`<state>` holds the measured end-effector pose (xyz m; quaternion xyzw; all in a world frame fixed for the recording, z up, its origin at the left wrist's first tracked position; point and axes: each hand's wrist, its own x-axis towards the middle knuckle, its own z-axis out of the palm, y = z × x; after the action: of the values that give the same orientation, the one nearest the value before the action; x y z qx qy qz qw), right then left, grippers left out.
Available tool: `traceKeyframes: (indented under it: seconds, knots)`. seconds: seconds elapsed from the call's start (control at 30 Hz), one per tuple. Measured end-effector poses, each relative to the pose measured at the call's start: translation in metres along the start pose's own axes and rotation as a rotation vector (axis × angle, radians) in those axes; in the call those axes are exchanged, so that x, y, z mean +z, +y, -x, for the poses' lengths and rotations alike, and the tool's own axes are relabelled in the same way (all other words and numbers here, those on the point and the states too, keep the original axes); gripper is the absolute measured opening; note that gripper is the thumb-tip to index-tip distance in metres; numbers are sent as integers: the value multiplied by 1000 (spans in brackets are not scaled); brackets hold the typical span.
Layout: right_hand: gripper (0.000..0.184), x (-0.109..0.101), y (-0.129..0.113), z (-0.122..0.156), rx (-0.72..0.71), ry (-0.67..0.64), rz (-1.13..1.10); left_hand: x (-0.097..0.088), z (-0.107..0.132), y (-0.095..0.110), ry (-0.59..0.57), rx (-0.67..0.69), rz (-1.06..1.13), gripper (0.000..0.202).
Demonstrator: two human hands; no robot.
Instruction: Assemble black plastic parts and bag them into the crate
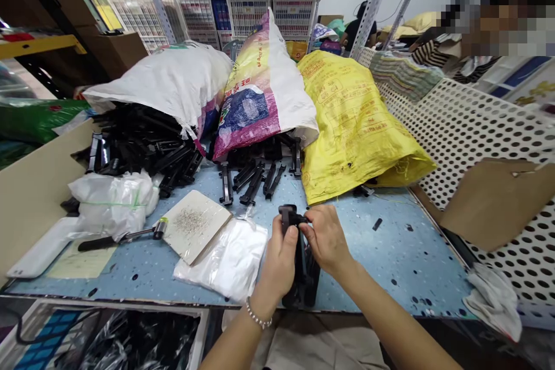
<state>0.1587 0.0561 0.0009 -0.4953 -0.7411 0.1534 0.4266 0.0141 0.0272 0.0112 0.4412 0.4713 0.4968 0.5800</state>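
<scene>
The left hand [280, 257] curls closed around a long black plastic fitting [287, 215] above the near edge of the blue speckled tabletop [390, 251]; the right hand [327, 237] pinches thumb-to-finger at its upper end, from 3 o'clock, and whether a separate piece lies within cannot be told. The fitting is probably light, stiff and slightly slippery, best held mid-body. Outward, loose black fittings [252, 186] lie at 11 o'clock, a yellow woven sack [347, 127] at 1.
</scene>
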Motion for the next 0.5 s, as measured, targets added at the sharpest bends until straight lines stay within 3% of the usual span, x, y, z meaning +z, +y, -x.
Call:
traceKeyframes:
  seconds: [0.1, 0.2, 0.3, 0.37, 0.43, 0.5]
  knots:
    - [31, 9, 0, -7, 25, 5, -16, -1, -2, 3, 14, 77, -165, 41]
    - [35, 16, -1, 8, 108, -107, -105, -9, -14, 0, 69, 87, -240, 39]
    - [28, 23, -3, 41, -60, -196, 46, -19, -26, -8, 93, 58, -221, 37]
    - [24, 30, -2, 60, -184, -181, 180, -23, -33, -14, 73, 39, -217, 37]
    - [26, 36, 3, 63, -244, -185, 258, -27, -40, -21, 71, 66, -290, 36]
    - [31, 39, 12, 45, -223, -239, 279, -31, -46, -31, 88, 61, -435, 34]
